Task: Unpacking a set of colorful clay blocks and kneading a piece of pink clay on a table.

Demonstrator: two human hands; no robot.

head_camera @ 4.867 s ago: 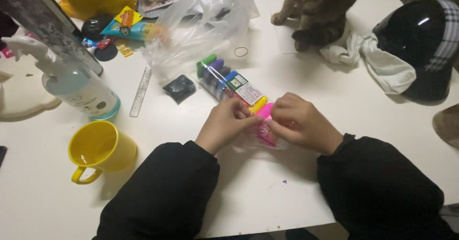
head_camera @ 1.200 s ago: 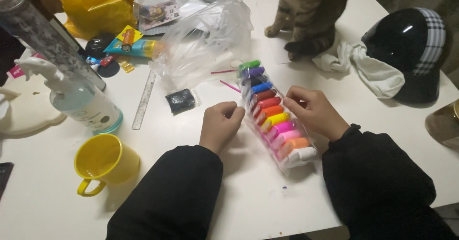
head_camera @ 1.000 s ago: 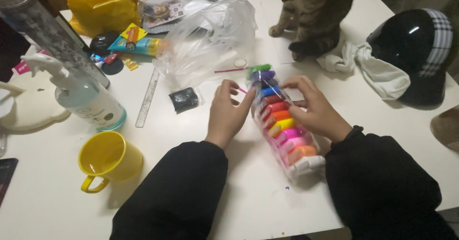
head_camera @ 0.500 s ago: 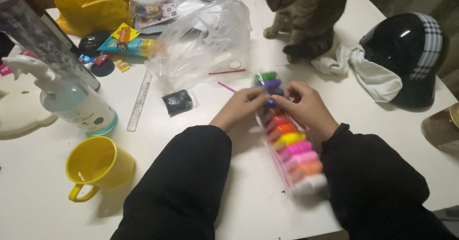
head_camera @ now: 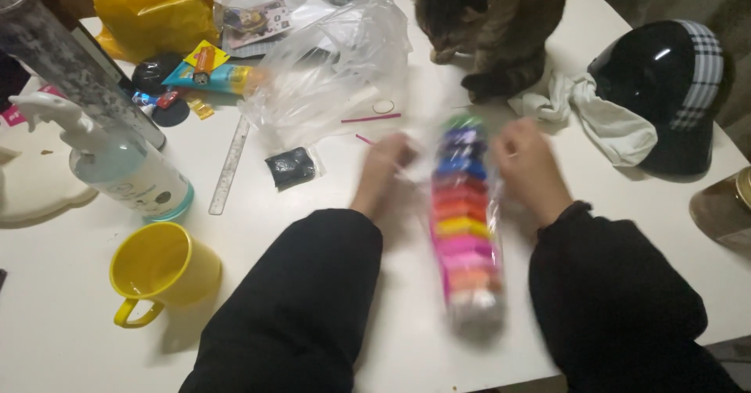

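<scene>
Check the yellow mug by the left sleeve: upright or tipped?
Upright. The yellow mug stands on its base on the white table, mouth up, handle toward the camera.

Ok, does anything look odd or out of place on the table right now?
Yes: a cat stands on the table's far edge, sniffing beside the crumpled white cloth, close to the pack of coloured clay sticks between both hands.

Blurred clear sleeve of rainbow-coloured clay sticks (head_camera: 463, 221) lying lengthwise on table

At ten o'clock we see a spray bottle (head_camera: 129, 175), a yellow mug (head_camera: 160, 268) below; a cat (head_camera: 501, 25) at twelve, a helmet (head_camera: 665, 88) at two.
</scene>
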